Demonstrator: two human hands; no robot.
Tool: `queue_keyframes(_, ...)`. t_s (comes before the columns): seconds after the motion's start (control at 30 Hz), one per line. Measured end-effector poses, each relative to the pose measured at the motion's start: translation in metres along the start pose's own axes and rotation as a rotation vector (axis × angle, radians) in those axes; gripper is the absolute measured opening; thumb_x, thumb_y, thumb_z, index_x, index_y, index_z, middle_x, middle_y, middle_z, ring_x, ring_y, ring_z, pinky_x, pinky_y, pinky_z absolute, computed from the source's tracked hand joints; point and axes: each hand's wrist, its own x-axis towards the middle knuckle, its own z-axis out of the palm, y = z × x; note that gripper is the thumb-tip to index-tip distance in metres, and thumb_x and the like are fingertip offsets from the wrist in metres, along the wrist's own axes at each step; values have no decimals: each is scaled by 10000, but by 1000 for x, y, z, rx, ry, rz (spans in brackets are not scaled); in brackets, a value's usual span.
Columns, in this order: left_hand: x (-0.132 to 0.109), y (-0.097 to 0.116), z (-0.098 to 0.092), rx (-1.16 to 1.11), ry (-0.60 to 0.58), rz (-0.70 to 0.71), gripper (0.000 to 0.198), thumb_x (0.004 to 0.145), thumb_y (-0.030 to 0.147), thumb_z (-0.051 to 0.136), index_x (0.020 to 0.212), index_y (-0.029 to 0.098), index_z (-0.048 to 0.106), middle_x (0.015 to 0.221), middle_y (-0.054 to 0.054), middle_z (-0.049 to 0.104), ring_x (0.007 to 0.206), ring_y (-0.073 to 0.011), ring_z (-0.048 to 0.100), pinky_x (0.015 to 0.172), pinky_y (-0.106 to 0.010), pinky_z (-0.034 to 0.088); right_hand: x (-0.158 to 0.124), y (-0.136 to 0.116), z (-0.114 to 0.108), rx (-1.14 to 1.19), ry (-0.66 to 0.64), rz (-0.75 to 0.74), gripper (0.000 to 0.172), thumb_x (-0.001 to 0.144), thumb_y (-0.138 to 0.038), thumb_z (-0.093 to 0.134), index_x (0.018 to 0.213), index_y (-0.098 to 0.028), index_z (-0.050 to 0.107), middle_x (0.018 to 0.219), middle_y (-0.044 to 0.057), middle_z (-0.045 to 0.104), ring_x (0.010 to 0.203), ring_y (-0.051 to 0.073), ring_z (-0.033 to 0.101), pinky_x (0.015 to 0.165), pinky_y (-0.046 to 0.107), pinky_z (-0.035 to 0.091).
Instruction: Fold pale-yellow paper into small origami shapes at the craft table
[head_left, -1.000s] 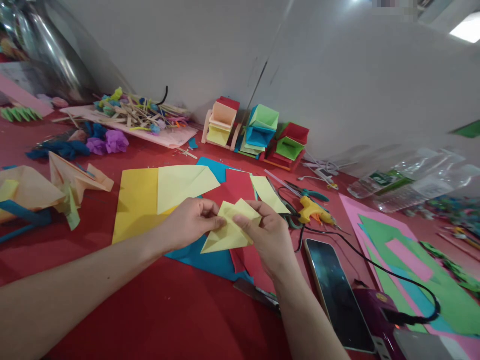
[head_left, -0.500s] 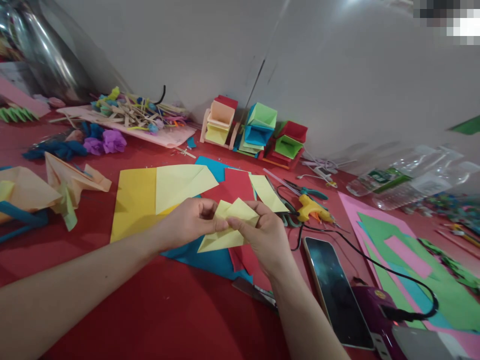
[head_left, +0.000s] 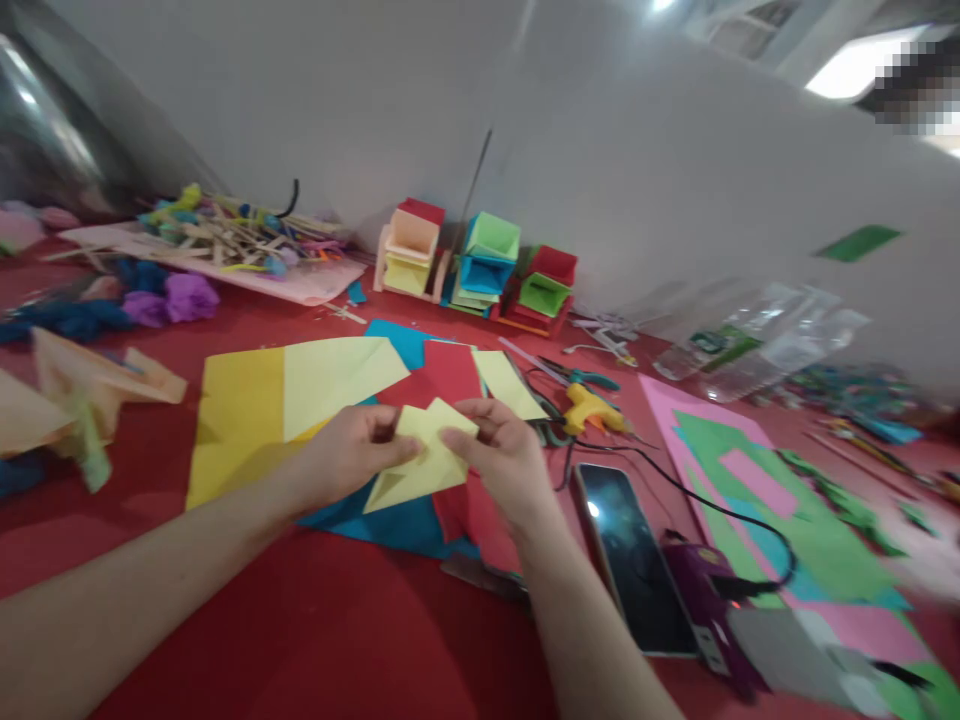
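A folded piece of pale yellow paper is held between my two hands, above the other sheets. My left hand pinches its left side, thumb on top. On its right side, my right hand grips it with the thumb pressed on the near face and the fingers behind. Beneath lie a blue sheet, red paper, a yellow sheet and a larger pale yellow sheet. Scissors or a blade, partly hidden by my right wrist, lie below the red paper.
A yellow glue gun, a phone and a purple power socket with a black cable lie to the right. Folded paper boxes stand by the wall. Plastic bottles and coloured sheets are farther right.
The view has turned slightly right, so things appear shifted left. Both hands still hold the folded pale yellow paper; its folds look a little flatter now.
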Motion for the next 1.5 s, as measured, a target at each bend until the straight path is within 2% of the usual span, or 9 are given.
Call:
queue_keyframes(0.2, 5, -11, -4, -30, 87, -104, 371, 684, 390, 668, 988, 178, 636, 871, -58, 705, 747, -208, 639, 639, -294, 499, -2, 11, 5, 63, 30, -16, 247, 608, -244, 691, 821, -188, 578, 704, -8, 659, 559, 112, 562, 543, 239, 439)
queue_keyframes(0.33, 6, -12, -5, 3, 91, -185, 335, 667, 450, 663, 853, 171, 653, 762, -33, 695, 679, -196, 615, 602, -276, 479, -4, 9, 5, 60, 55, 0, 209, 635, -234, 672, 819, -175, 592, 738, 17, 674, 593, 125, 578, 556, 242, 440)
queue_keyframes(0.47, 4, -11, -4, 161, 140, -106, 337, 684, 490, 623, 676, 154, 614, 601, 6, 600, 563, -145, 526, 523, -234, 405, -6, 4, 2, 125, 29, -17, 214, 642, -246, 680, 825, -170, 596, 731, 15, 681, 604, 131, 601, 558, 235, 446)
queue_keyframes(0.73, 3, -6, -8, 209, 159, 8, 324, 734, 456, 592, 650, 147, 544, 554, 44, 466, 504, -93, 403, 469, -207, 297, -2, 1, -2, 117, -15, -35, 198, 718, -301, 641, 861, -165, 620, 741, 22, 696, 662, 138, 630, 633, 248, 470)
queue_keyframes(1.13, 5, -10, -11, 198, 207, 31, 348, 729, 485, 585, 688, 140, 565, 559, 34, 467, 506, -89, 389, 473, -212, 321, -4, 3, 1, 98, -13, -92, 193, 761, -314, 610, 901, -181, 609, 782, 22, 690, 740, 142, 630, 660, 244, 471)
queue_keyframes(1.3, 5, -2, -15, 229, 209, 62, 320, 711, 436, 623, 622, 139, 545, 553, 42, 441, 524, -83, 377, 488, -206, 310, 1, -2, -1, -60, -29, -105, 310, 705, -344, 653, 947, -158, 601, 804, 53, 676, 730, 170, 618, 653, 287, 479)
queue_keyframes(1.43, 3, 6, -18, 223, 272, 82, 317, 734, 412, 606, 590, 151, 498, 536, 55, 385, 506, -71, 330, 471, -199, 278, -35, -31, 0, -320, 102, -344, 309, 692, -299, 674, 979, -195, 623, 1005, 78, 634, 919, 199, 576, 820, 332, 447)
queue_keyframes(1.47, 3, 6, -19, 215, 297, 84, 314, 744, 415, 592, 597, 158, 489, 532, 58, 374, 499, -70, 322, 465, -198, 272, -51, -36, 0, -313, 29, -359, 266, 735, -283, 638, 991, -212, 624, 986, 63, 640, 911, 186, 583, 824, 320, 449)
queue_keyframes(1.5, 2, 6, -20, 208, 322, 86, 318, 748, 421, 584, 596, 164, 475, 526, 62, 359, 492, -70, 313, 461, -199, 267, -68, -38, 2, -274, -144, -325, 220, 788, -261, 582, 1001, -233, 627, 967, 45, 650, 902, 170, 595, 824, 306, 456)
